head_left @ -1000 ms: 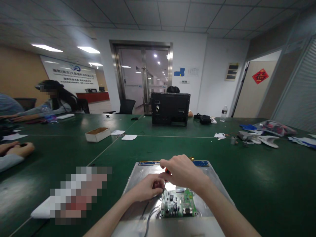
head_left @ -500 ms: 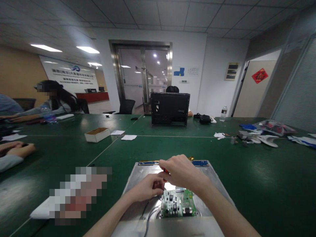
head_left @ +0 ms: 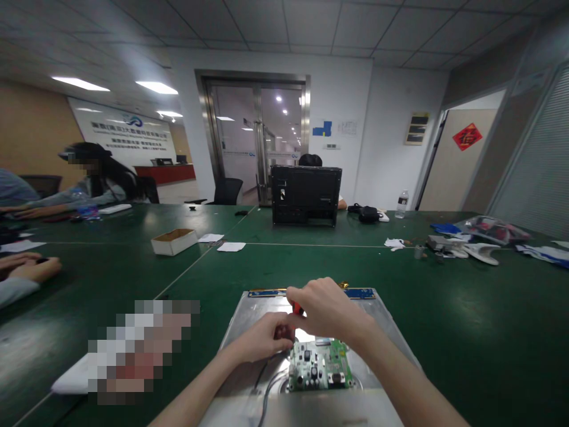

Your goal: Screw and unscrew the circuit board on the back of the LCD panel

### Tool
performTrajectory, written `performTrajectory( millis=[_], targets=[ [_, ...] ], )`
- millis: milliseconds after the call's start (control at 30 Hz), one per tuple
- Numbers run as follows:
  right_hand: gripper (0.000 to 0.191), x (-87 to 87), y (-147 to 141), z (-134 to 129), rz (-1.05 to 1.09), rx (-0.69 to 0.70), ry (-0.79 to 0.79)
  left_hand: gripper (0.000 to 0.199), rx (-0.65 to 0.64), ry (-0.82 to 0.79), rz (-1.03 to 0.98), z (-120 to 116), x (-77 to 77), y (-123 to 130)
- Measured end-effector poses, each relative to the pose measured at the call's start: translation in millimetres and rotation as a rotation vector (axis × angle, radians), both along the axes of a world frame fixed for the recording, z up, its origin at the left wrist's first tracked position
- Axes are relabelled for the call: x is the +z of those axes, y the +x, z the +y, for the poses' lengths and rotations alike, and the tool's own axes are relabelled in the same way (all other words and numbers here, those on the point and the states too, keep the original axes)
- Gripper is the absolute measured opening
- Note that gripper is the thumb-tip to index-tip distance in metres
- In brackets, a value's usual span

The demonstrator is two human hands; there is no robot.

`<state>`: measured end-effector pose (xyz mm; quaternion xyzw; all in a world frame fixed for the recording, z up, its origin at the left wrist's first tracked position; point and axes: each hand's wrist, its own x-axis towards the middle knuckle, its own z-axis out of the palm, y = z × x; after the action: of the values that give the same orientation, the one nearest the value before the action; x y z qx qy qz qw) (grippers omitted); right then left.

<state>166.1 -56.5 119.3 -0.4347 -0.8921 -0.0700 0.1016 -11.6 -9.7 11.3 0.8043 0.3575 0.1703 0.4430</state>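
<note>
A red-handled screwdriver [head_left: 297, 308] shows under my right hand [head_left: 328, 308], whose fingers are wrapped round it from above. My left hand [head_left: 267, 337] is closed, its fingertips meeting just below the right hand at the screwdriver's lower end. What the left fingers pinch is hidden. Both hands are over the upper left corner of a green circuit board [head_left: 320, 366], which lies on a silver metal panel [head_left: 240, 379]. A blue strip board [head_left: 362, 293] runs along the panel's far edge. Dark cables [head_left: 268, 391] run over the panel left of the board.
Ahead on the green table stand a black monitor-like unit [head_left: 306, 193] and an open white box [head_left: 174, 242]. White paper [head_left: 231, 247] lies near the box. Loose parts [head_left: 444, 244] and a bottle [head_left: 402, 204] are on the right. Another person's hands [head_left: 35, 267] rest at the left.
Slightly more of the red handle shows under my right hand. Both hands stay at the same corner of the board; the view has shifted a little.
</note>
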Motion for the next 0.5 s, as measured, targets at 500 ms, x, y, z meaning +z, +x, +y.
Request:
performTrajectory(
  millis=[500],
  targets=[
    [0.02,-1.8,8.6,1.5,0.135,0.118,-0.073,0.013,0.019,0.017,0.001,3.9,-6.9,-1.8]
  ],
)
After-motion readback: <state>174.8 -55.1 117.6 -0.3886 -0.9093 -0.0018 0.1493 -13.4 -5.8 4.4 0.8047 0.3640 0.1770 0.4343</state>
